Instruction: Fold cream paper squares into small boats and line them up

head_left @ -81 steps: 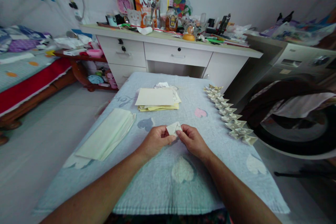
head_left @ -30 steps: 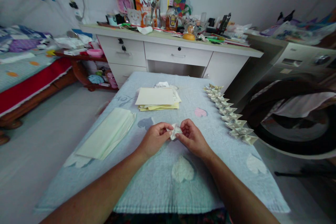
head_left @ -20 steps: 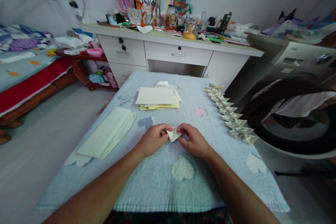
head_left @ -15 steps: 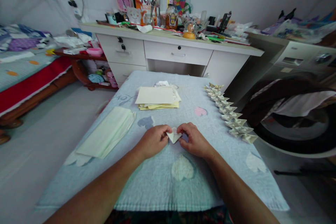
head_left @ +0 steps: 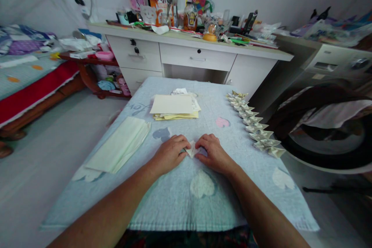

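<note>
A small folded paper piece, pale and pointed at the bottom, is between my two hands at the middle of the cloth-covered table. My left hand pinches its left corner with thumb and fingers. On the opposite corner, my right hand pinches in the same way. The fingers hide both side tips of the piece. Along the table's right side runs a row of folded paper boats, several of them set close together. Beyond my hands lies a stack of cream paper sheets.
Long pale green folded sheets lie on the left of the table. Crumpled white paper sits behind the stack. A cluttered desk stands beyond, a washing machine at the right and a bed at the left.
My fingers have closed in slightly on the folded paper, and more of its sides is covered. The paper stacks and the row of boats stay where they were.
</note>
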`<state>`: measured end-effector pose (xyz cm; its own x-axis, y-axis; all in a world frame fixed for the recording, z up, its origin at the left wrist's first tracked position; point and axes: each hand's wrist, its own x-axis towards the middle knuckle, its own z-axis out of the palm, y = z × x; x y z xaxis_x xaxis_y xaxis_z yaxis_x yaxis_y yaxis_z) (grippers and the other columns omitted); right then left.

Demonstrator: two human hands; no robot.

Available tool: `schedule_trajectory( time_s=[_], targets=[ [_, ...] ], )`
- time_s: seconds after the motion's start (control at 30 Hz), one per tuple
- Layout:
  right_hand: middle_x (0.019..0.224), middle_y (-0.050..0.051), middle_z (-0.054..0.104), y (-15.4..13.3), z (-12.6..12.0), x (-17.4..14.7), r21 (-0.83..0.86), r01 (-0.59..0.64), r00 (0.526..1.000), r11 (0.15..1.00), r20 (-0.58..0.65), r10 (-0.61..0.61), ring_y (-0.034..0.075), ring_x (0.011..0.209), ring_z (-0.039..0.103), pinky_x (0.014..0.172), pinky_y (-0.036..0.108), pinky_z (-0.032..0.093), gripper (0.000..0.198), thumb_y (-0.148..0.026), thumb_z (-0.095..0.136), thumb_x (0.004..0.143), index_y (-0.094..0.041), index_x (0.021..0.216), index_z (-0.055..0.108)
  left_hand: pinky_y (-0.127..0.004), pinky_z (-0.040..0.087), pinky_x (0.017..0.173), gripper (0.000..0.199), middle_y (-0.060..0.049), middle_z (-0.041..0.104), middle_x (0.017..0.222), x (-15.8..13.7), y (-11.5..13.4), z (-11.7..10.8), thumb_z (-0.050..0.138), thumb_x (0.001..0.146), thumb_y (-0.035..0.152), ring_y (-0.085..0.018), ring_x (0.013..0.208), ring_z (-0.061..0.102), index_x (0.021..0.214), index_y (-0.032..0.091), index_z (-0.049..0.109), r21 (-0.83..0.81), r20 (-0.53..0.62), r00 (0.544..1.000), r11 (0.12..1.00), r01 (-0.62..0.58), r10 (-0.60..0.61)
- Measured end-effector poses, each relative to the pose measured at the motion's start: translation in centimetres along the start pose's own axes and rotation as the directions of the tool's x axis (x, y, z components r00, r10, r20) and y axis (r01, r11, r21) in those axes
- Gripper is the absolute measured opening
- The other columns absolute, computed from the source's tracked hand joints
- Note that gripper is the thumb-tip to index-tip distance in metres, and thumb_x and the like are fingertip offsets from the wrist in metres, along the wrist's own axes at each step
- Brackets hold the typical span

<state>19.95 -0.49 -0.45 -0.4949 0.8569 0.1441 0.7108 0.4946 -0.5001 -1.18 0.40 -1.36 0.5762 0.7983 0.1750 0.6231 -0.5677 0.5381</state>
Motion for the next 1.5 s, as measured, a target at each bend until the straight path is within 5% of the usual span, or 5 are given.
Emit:
schedule_trajectory(
  time_s=[0.43, 0.93, 1.5],
  targets=[
    [0.094, 0.005, 0.06, 0.4, 0.4, 0.2, -0.027, 0.079, 0.996, 0.996, -0.025, -0.08, 0.019, 0.091, 0.047, 0.082, 0.034, 0.034, 0.009, -0.025, 0.063, 0.085, -0.022, 0.092, 0.068, -0.028, 0.045, 0.083, 0.017, -0.003, 0.062, 0.094, 0.3, -0.1, -0.1, 0.053, 0.088, 0.019, -0.016, 0.092, 0.057, 0.093, 0.021, 0.069, -0.016, -0.002, 1.0, 1.0, -0.021, 0.021],
    [0.084, 0.004, 0.061, 0.1, 0.7, 0.5, -0.03, 0.11, 0.993, 0.994, -0.04, -0.111, 0.017, 0.084, 0.052, 0.08, 0.03, 0.036, 0.015, -0.009, 0.057, 0.083, -0.019, 0.082, 0.068, -0.027, 0.044, 0.078, 0.013, -0.003, 0.06, 0.088, 0.2, 0.2, 0.4, 0.055, 0.085, 0.018, -0.017, 0.088, 0.056, 0.091, 0.02, 0.066, 0.09, -0.027, 1.0, 0.996, 0.003, -0.001],
    [0.083, 0.003, 0.059, -0.2, 1.0, 0.6, -0.043, -0.024, 0.999, 0.999, -0.024, 0.023, 0.017, 0.083, 0.05, 0.077, 0.03, 0.033, 0.007, -0.017, 0.059, 0.085, -0.018, 0.085, 0.066, -0.029, 0.044, 0.078, 0.012, -0.004, 0.058, 0.085, 0.5, 0.5, 0.4, 0.055, 0.085, 0.022, -0.018, 0.086, 0.055, 0.081, 0.019, 0.066, 0.044, -0.054, 0.995, 0.995, 0.084, -0.082]
  ],
)
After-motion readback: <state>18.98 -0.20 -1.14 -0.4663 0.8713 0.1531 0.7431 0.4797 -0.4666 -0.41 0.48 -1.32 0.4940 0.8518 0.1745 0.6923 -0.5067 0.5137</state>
